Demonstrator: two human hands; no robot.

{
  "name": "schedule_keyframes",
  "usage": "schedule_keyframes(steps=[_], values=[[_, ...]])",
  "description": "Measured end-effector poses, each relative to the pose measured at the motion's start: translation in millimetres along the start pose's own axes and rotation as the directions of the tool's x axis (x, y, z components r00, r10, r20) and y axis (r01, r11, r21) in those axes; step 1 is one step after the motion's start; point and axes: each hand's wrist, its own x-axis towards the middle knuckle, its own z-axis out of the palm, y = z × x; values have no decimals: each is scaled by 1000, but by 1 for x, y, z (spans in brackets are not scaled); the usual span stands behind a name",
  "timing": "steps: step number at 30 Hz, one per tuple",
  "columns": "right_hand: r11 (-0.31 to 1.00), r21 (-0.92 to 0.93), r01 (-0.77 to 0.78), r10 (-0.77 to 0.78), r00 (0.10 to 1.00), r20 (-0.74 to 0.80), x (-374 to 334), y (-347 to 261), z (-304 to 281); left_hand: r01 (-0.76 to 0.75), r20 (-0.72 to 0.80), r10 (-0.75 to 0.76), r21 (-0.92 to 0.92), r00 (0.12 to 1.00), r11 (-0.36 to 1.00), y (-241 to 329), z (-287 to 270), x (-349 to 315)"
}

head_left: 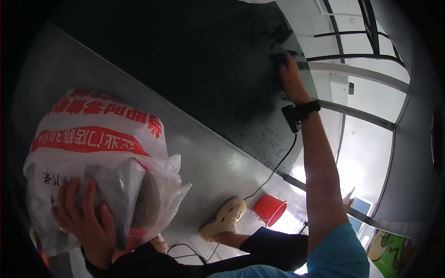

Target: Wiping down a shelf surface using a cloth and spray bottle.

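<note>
My right arm reaches far out over a dark, glossy tabletop. Its blurred hand presses a dark blue cloth against the surface, close to the right edge. Wet-looking smears and streaks surround the cloth. At the lower left, my left hand lies with spread fingers on a bulging white plastic bag with red printing. A grey, wrinkled plastic part of the bag is beside those fingers. What fills the bag is mostly hidden.
A black strapped device sits on my right wrist, its cable trailing to the floor. Below the table edge stand a red bucket and my foot in a beige clog. Metal-framed panels line the right side.
</note>
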Motion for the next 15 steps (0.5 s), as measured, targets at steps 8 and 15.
schedule_keyframes(steps=[8, 15], values=[[906, -93, 412, -397, 906, 145, 28, -110, 21, -28, 45, 26, 43, 999, 999, 2, -6, 3], [988, -155, -22, 26, 999, 23, 4, 103, -10, -28, 33, 26, 52, 999, 998, -3, -2, -2]])
